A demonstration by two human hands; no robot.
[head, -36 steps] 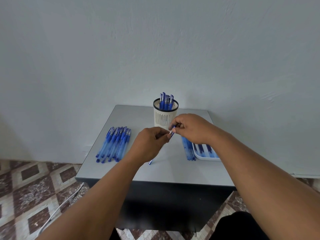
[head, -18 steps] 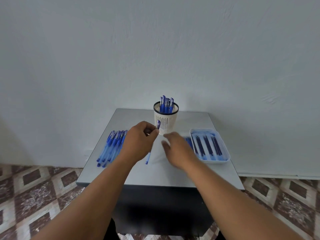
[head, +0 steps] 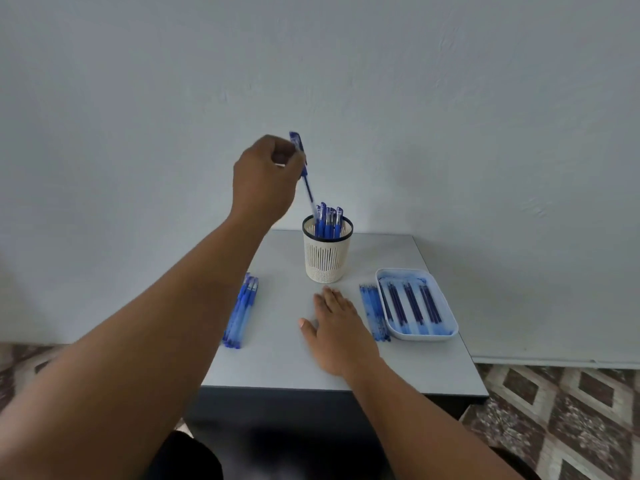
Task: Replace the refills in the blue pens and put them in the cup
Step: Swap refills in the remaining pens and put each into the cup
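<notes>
Half a second ago my left hand [head: 265, 178] was low over the counter [head: 277, 362] with the pen [head: 302, 168] pinched just in front of the cup [head: 327, 258]; now it is raised above and to the left of the cup, fingers clamped round the pen near its capped end. The pen slants down to the right, and its lower tip is at the rim among the pens already standing there [head: 328, 221]; blur keeps me from telling whether it is inside yet. My right hand [head: 337, 327] has dropped from mid-air to lie flat on the counter, palm down, fingers spread and holding nothing, near me and just in front of the cup.

At the left of the counter, a row of blue pens [head: 241, 311] lies side by side, partly hidden by my left forearm. The cream slotted cup with a dark rim stands at the far middle. To its right, a small bundle of bluish refills [head: 374, 311] lies on the counter just beside a pale blue tray [head: 446, 306], which holds dark refills [head: 412, 303] laid lengthwise.

The counter is a small grey top with a dark front, set against a plain pale wall [head: 450, 116]. Brown and cream patterned floor tiles [head: 561, 417] show at both sides.
</notes>
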